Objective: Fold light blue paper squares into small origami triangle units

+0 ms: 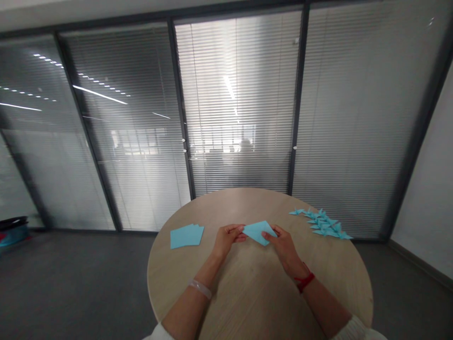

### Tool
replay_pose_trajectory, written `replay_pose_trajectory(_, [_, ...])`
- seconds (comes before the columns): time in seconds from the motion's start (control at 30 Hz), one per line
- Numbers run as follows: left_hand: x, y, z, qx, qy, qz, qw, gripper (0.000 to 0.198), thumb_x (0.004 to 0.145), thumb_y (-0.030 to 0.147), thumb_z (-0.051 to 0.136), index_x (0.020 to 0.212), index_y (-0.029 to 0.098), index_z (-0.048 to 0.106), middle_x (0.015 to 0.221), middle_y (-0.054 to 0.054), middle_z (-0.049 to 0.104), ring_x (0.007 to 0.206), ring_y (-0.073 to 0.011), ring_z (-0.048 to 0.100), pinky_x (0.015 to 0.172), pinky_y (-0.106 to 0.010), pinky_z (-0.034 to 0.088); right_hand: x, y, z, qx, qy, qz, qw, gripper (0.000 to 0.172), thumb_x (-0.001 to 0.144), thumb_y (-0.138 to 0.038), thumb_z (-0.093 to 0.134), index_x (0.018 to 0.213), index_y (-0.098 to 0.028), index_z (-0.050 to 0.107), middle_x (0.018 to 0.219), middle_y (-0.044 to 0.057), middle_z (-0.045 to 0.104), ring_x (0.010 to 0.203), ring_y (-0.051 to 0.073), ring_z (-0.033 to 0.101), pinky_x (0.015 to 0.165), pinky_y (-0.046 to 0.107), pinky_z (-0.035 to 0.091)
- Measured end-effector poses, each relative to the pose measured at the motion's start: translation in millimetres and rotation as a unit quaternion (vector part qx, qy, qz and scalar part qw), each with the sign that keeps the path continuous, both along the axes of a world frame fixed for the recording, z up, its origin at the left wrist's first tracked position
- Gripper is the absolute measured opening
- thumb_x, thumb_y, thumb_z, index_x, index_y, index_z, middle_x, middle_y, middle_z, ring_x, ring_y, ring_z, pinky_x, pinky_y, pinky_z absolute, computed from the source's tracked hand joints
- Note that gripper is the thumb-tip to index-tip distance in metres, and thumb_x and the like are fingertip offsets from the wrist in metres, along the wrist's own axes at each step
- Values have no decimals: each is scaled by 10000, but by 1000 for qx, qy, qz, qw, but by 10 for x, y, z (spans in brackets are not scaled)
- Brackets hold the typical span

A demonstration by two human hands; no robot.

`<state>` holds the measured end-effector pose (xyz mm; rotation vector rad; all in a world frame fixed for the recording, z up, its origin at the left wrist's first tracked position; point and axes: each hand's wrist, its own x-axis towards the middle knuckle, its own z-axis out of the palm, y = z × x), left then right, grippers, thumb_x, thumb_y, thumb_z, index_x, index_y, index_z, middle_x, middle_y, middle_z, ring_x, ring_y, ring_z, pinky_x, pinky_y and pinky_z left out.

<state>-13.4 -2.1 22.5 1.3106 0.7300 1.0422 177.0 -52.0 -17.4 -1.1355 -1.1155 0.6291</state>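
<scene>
A folded light-blue paper [259, 231] is held just above the round wooden table [247, 293], between both hands. My left hand [228, 237] pinches its left corner with the fingers closed. My right hand [283, 243] grips its right side, fingers closed on the paper. A clear bracelet sits on the left wrist and a red band on the right wrist.
A small stack of flat blue paper squares [186, 235] lies on the table to the left. Several folded blue paper cranes [323, 224] lie in a cluster at the right rear. Glass partitions with blinds stand behind the table; grey floor surrounds it.
</scene>
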Motion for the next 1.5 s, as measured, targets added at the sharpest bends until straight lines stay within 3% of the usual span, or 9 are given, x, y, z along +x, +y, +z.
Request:
replay_pose_trajectory(0.3, [-47, -7, 52, 13, -33, 8, 999, 489, 591, 382, 784, 979, 102, 684, 833, -98, 728, 799, -225, 684, 788, -347, 547, 3, -35, 37, -13, 35, 6, 999, 421, 615, -451, 724, 886, -132, 676, 848, 68, 690, 747, 224, 618, 664, 300, 478])
replay_pose_trajectory(0.5, [-32, 17, 15, 16, -31, 17, 999, 450, 569, 367, 798, 902, 78, 707, 822, -112, 726, 762, -218, 684, 781, -337, 554, -2, -54, 58, -17, 28, 16, 999, 384, 637, -444, 707, 863, -136, 667, 814, 55, 681, 729, 216, 611, 640, 288, 469])
replay_pose_trajectory(0.77, [5, 8, 4, 0, -51, 45, 998, 347, 573, 328, 800, 811, 90, 717, 757, -92, 726, 695, -194, 685, 734, -306, 566, 3, -19, 30, 13, -14, -26, 999, 385, 652, -453, 685, 878, -142, 653, 824, 60, 675, 751, 216, 603, 663, 290, 458])
replay_pose_trajectory(1.0, [28, -29, 3, -7, -61, 69, 996, 300, 615, 255, 780, 851, 89, 700, 719, -75, 720, 678, -180, 686, 723, -288, 567, -20, -32, 46, 26, -37, -47, 998, 394, 675, -463, 659, 899, -140, 635, 827, 60, 670, 721, 202, 591, 645, 284, 451])
replay_pose_trajectory(1.17, [20, -30, -5, -3, -66, 45, 997, 370, 624, 265, 777, 938, 98, 675, 728, -68, 720, 706, -177, 688, 747, -286, 558, -15, -40, 68, 29, -50, -65, 996, 405, 669, -474, 652, 894, -138, 634, 822, 61, 670, 708, 204, 591, 628, 281, 448])
replay_pose_trajectory(1.5, [29, -35, -4, -6, 10, -14, 1000, 410, 517, 389, 813, 799, 110, 711, 743, -68, 728, 711, -202, 680, 729, -306, 542, -57, -105, 127, 29, -97, -46, 994, 385, 722, -469, 610, 932, -146, 611, 842, 62, 659, 702, 199, 575, 619, 275, 445])
